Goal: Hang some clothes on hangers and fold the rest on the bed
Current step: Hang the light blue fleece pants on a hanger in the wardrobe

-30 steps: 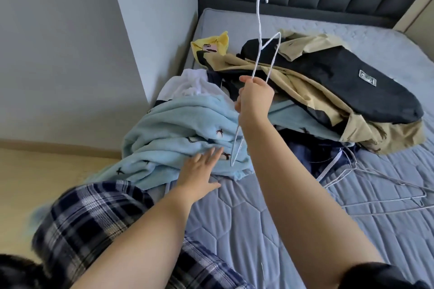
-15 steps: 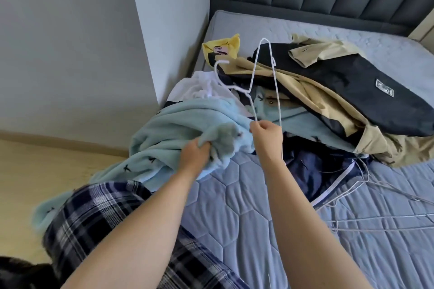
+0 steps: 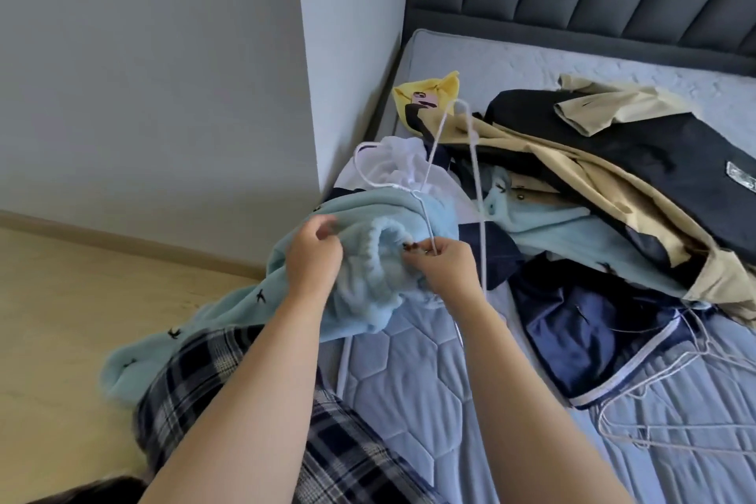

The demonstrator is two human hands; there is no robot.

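A light blue fleece garment (image 3: 360, 291) with small dark prints lies bunched at the bed's near left edge and trails off toward the floor. My left hand (image 3: 313, 258) pinches its elastic opening. My right hand (image 3: 444, 264) grips a white wire hanger (image 3: 476, 160) at that same opening. The hanger's hook curls over the white cloth (image 3: 403, 166) behind, and part of its frame is hidden in the fleece.
A heap of clothes covers the bed (image 3: 409, 372): a black and tan jacket (image 3: 638, 164), a yellow piece (image 3: 429, 94), a navy garment (image 3: 585, 331). Spare wire hangers (image 3: 671, 413) lie at right. A wall corner stands left of the bed, wooden floor below.
The hanger came down from held high to the fleece. My left hand went from lying flat on the fleece to pinching its opening, and my right hand lowered the hanger to it.
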